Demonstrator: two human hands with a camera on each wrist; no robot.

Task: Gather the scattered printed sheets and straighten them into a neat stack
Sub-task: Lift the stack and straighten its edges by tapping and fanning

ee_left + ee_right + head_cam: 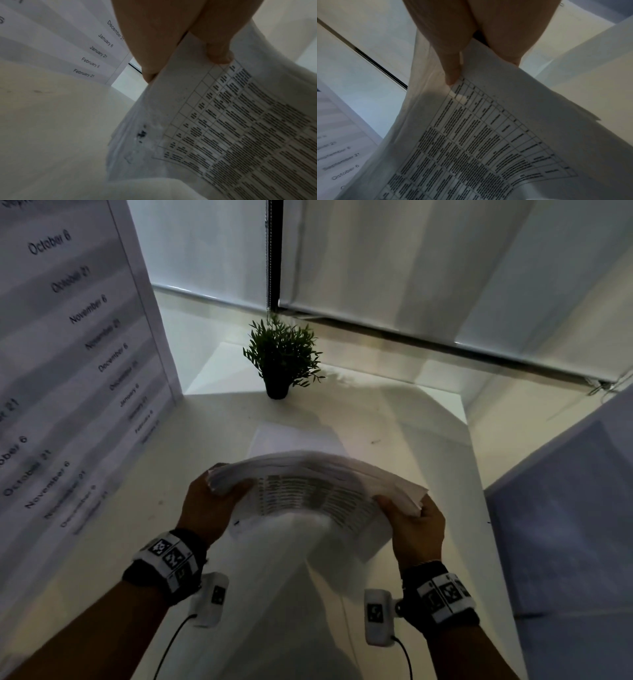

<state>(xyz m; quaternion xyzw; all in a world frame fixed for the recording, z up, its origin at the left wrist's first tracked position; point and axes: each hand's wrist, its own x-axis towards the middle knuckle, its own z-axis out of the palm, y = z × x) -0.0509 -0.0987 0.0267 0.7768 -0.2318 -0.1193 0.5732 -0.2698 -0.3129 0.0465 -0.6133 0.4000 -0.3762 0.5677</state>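
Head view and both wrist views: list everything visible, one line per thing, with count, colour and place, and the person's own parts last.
sheets: one thick bundle, white with a black printed table, held bowed above the table between both hands.
loose sheet: one, white, flat on the table beyond the bundle.
table: one, white, under the hands.
plant: one, green in a black pot, at the table's far edge.
date chart: one, white with black month names, upright on the left.
blinds: two, white, behind the table.
panel: one, bluish grey, on the right.
left hand: grips the bundle's left end.
right hand: grips the bundle's right end.
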